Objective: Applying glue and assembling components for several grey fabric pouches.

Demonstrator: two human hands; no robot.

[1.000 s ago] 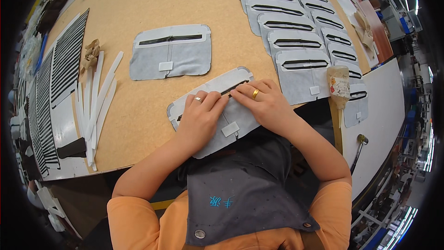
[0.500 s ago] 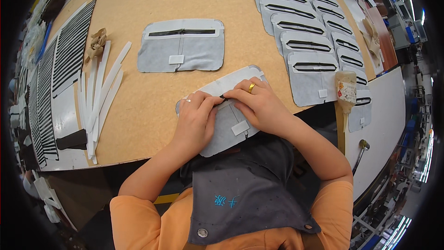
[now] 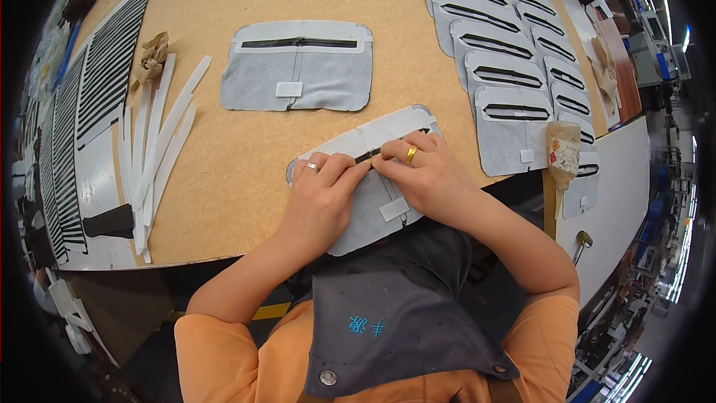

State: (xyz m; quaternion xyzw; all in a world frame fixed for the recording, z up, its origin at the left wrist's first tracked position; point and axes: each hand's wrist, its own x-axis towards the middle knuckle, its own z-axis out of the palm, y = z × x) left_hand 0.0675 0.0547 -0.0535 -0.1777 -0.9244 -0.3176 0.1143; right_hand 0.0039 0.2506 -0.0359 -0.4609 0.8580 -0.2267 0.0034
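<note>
A grey panel (image 3: 362, 225) with rounded corners lies tilted at the table's near edge, its lower part hanging toward my apron. Across its white upper band runs a slot edged in black strip (image 3: 368, 155). My left hand (image 3: 322, 195) pinches the panel just below this slot, thumb and forefinger together. Close beside it, my right hand (image 3: 424, 177) pinches the same spot from the right, fingertips almost meeting the left ones. What exactly lies between the fingertips is hidden. A small white patch (image 3: 394, 210) sits lower on the panel. Farther off, a second similar panel (image 3: 294, 71) lies flat.
Overlapping rows of similar panels (image 3: 514, 134) cover the table's right side. A bottle (image 3: 563, 151) with a stained label stands at the right edge. White strips (image 3: 173, 116), crumpled brown tape (image 3: 151, 58), black-striped sheets (image 3: 112, 60) and a black piece (image 3: 109, 221) lie left.
My fingertips have shifted slightly right and parted a little, showing more of the black-edged slot between and beyond them. The whole view has shifted slightly.
</note>
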